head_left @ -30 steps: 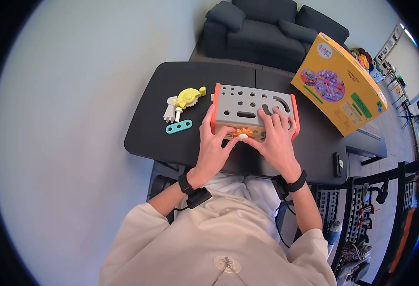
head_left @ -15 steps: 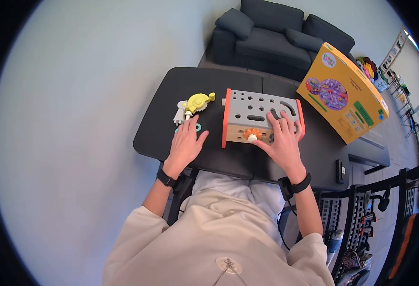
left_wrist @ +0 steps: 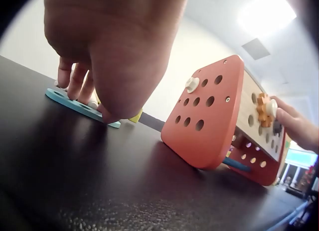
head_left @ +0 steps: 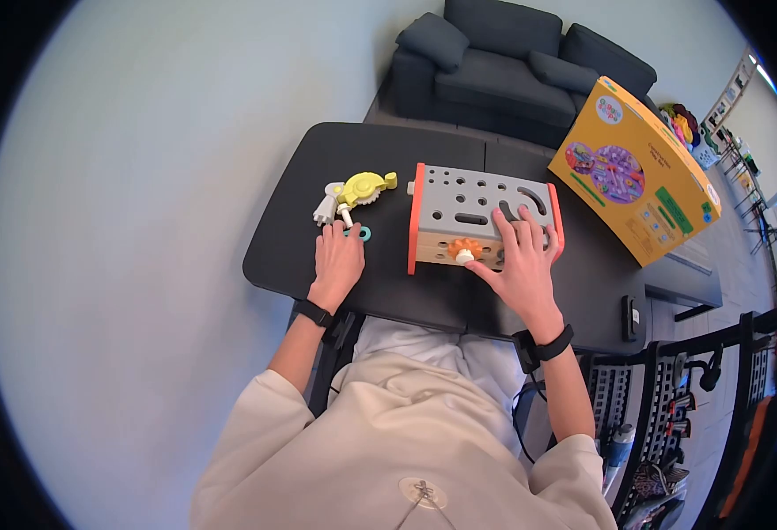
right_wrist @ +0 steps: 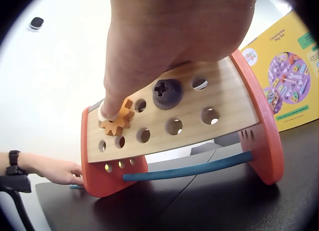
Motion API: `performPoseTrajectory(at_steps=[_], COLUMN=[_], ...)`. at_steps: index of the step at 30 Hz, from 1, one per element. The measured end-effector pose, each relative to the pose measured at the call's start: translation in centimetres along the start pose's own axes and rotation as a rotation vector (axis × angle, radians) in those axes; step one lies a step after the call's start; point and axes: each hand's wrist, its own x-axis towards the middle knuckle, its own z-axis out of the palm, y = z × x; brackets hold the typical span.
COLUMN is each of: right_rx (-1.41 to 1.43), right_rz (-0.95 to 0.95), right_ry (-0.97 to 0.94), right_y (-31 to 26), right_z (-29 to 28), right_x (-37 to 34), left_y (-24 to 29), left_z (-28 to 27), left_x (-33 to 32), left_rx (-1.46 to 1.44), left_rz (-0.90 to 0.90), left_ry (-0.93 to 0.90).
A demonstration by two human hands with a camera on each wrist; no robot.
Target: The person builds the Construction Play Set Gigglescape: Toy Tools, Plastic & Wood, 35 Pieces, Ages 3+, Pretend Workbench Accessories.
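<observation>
My left hand [head_left: 339, 262] bends down over a teal strip with holes [left_wrist: 75, 105] lying on the table, its fingers on the far side and thumb at the near end. My right hand [head_left: 530, 274] rests across a toy workbench [head_left: 455, 196] with a grey top and red end panels. Its fingers stretch over the top, while the thumb presses the white bolt head [head_left: 465, 257] at an orange gear [right_wrist: 117, 122] on the wooden front. A dark screw [right_wrist: 168, 94] sits beside the gear. Another white bolt [left_wrist: 192, 84] sticks out of the left red panel.
Beyond my left hand lie a yellow toy saw [head_left: 363, 187], a grey-white toy piece [head_left: 326, 205] and a white bolt [head_left: 345, 215]. A yellow box [head_left: 631, 168] leans at the back right. A small black object [head_left: 629, 318] lies near the table's right edge.
My left hand has left the gear and moved left to the teal strip, its fingers bending down onto it. My right hand stays on the workbench, thumb at the bolt.
</observation>
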Motion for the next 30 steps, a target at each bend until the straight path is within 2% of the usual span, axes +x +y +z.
performPoseTrajectory(at_steps=[2, 9, 11, 12, 14, 16, 18, 22, 24, 25, 26, 28, 30], right_rx=[-0.007, -0.008, -0.014, -0.015, -0.017, -0.006, 0.004, 0.154, 0.202, 0.293, 0.385, 0.373, 0.920], right_rz=[-0.009, -0.001, -0.004, -0.002, -0.003, -0.003, -0.002, 0.013, 0.032, 0.039, 0.041, 0.065, 0.263], right_ry=[0.014, -0.004, 0.006, 0.008, 0.001, -0.012, -0.025, -0.108, -0.136, -0.129, -0.121, -0.087, -0.206], right_y=[0.0, -0.1, -0.1, -0.1, -0.2, -0.2, 0.0, 0.6, 1.1, 1.2, 1.2, 0.7, 0.4], right_z=[0.1, -0.2, -0.2, -0.2, -0.4, -0.6, -0.8, -1.7, -2.3, -2.8, -3.3, -4.8, -6.3], right_x=[-0.1, -0.1, -0.1, -0.1, 0.0, 0.0, 0.1, 0.2, 0.2, 0.4, 0.6, 1.1, 1.9], left_y=[-0.2, 0.3, 0.4, 0.4, 0.3, 0.5, 1.0, 2.3, 3.0, 4.4, 5.7, 8.0, 10.0], left_z=[0.1, -0.9, -1.6, -1.9, -2.6, -3.2, -4.5, -7.4, -8.5, -10.9, -12.1, -13.6, -13.9], left_x=[0.4, 0.7, 1.0, 1.3, 1.6, 1.8, 2.0, 2.5, 2.7, 2.6, 2.5, 2.5, 2.6], left_rx=[-0.006, -0.154, -0.258, -0.258, -0.455, -0.536, -0.670, -0.857, -1.100, -1.264, -1.271, -1.434, -1.446], left_rz=[0.042, -0.021, -0.032, -0.030, -0.112, -0.115, -0.215, -0.319, -0.276, -0.242, -0.238, -0.098, 0.002], left_ry=[0.088, 0.104, 0.194, 0.195, 0.144, 0.173, 0.113, 0.105, 0.196, 0.192, 0.185, 0.174, 0.065])
